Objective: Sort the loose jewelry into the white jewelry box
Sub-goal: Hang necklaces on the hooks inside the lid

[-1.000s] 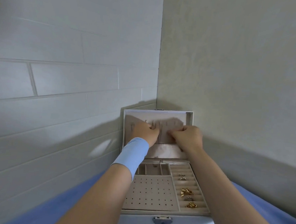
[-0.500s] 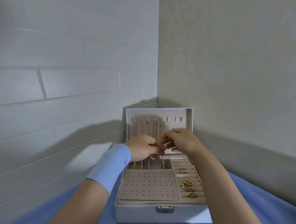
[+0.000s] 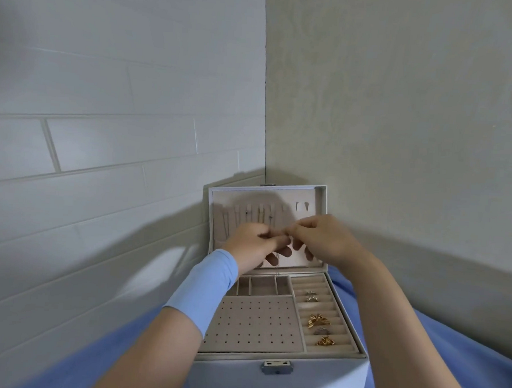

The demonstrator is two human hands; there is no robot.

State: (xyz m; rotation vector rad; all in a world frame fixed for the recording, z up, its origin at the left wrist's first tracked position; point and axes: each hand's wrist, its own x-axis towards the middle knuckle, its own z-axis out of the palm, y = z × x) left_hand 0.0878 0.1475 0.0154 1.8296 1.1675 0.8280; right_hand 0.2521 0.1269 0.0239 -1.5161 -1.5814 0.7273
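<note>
At nine o'clock of the scene stands a brick-lined wall (image 3: 88,143). Moving rightward, a blue sleeve (image 3: 208,283) covers the left wrist, and the left hand (image 3: 255,244) is raised in front of the lower half of the upright lid (image 3: 263,200) of the white jewelry box (image 3: 322,378), which sits open at six o'clock on the blue cloth (image 3: 447,367). Its fingers are curled, and its tips meet those of the right hand (image 3: 320,241) just to its three o'clock. Both appear to pinch a thin chain (image 3: 278,265) that hangs down between them, though it is too fine to be sure.

A second ago both hands were pressed high against the lid's hooks. They then drew back toward the tray, and now they have come together at the lid again. That suggests the chain is still being worked, perhaps at its clasp, and is not yet hung.

Below, the earring pad (image 3: 254,324) is bare. At four o'clock of it, the ring rolls (image 3: 312,283) already hold several gold pieces (image 3: 319,320).
</note>
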